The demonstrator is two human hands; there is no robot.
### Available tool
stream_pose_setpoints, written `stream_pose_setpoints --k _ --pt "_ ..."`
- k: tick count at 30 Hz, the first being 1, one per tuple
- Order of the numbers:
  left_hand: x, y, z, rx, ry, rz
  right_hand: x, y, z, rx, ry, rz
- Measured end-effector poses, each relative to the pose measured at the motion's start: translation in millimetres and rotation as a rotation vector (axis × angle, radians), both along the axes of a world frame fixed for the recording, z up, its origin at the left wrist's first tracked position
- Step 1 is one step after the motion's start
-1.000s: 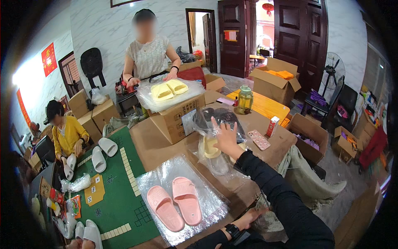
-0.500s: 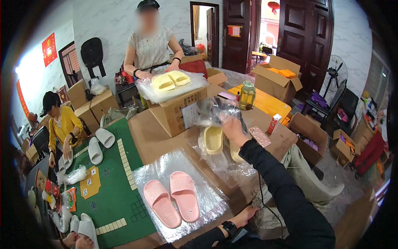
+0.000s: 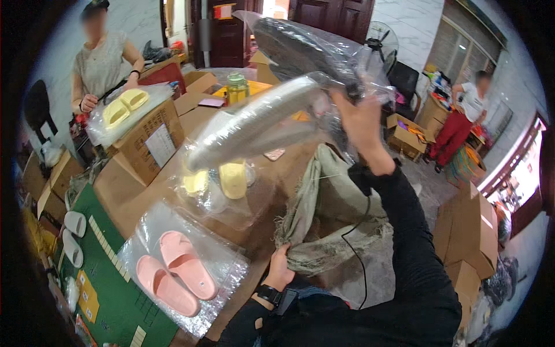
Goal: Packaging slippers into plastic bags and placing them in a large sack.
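My right hand (image 3: pixel 363 124) is raised high and grips a clear plastic bag holding a pair of dark grey slippers (image 3: pixel 272 118). My left hand (image 3: pixel 281 268) is low, closed on the rim of a grey woven sack (image 3: pixel 329 225) that hangs beside the cardboard table (image 3: pixel 124 185). The bagged slippers hang above and left of the sack's mouth. On the table lie a bagged pair of yellow slippers (image 3: pixel 222 179) and a bagged pair of pink slippers (image 3: pixel 176 272) near its front edge.
A person (image 3: pixel 101 58) across the table stands behind a carton (image 3: pixel 151 139) topped with bagged yellow slippers (image 3: pixel 124 107). White slippers (image 3: pixel 72 231) lie on a green mat (image 3: pixel 110 295). A glass jar (image 3: pixel 237 87), stacked cartons (image 3: pixel 471 231) and a person in red trousers (image 3: pixel 462 124) are nearby.
My right hand has lifted the bagged dark slippers off the table and swung them up and rightward. The view has turned right, and my left hand now holds the sack's rim.
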State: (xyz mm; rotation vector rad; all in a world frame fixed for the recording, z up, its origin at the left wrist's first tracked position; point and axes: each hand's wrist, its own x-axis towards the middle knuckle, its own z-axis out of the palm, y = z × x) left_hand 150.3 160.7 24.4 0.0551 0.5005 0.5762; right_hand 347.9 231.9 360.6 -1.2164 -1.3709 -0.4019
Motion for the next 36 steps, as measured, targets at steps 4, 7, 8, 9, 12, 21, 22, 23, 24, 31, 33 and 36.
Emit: stream_pose_setpoints --k 4,7,8,9,12,21,22,23,24,31,33,36 --pt "12 -8 24 0.254 0.272 -0.152 48 -94 8 -0.055 -0.114 -0.140" --pt "17 -13 26 0.330 0.366 -0.241 87 -146 -24 -0.270 -0.184 -0.428" --pt "14 -12 26 0.257 0.326 -0.212 96 -156 -42 -0.401 -0.280 -0.591" --pt "13 -11 20 0.233 0.328 -0.275 96 -165 -47 -0.393 -0.283 -0.595" --pt "20 -19 33 0.216 0.340 -0.183 95 -184 -66 -0.313 -0.026 -0.589" --pt "21 -5 35 0.253 0.265 -0.014 49 -208 -92 -0.892 -0.264 -0.010" --pt "21 -3 37 0.238 0.256 0.047 51 -209 -98 -0.888 -0.264 -0.012" --pt "20 -2 38 0.223 0.249 0.111 56 -207 -108 -1.020 -0.289 -0.024" --pt "18 -1 40 0.225 0.252 0.127 60 -204 -114 -1.149 -0.321 -0.025" --pt "22 -28 44 0.351 0.236 -0.162 77 -160 -149 -1.385 -0.642 0.054" --pt "25 -30 40 0.362 0.252 -0.155 74 -134 -176 -1.248 -0.712 0.098" --pt "20 -22 40 0.358 0.267 -0.143 62 -107 -182 -1.405 -0.729 0.104"
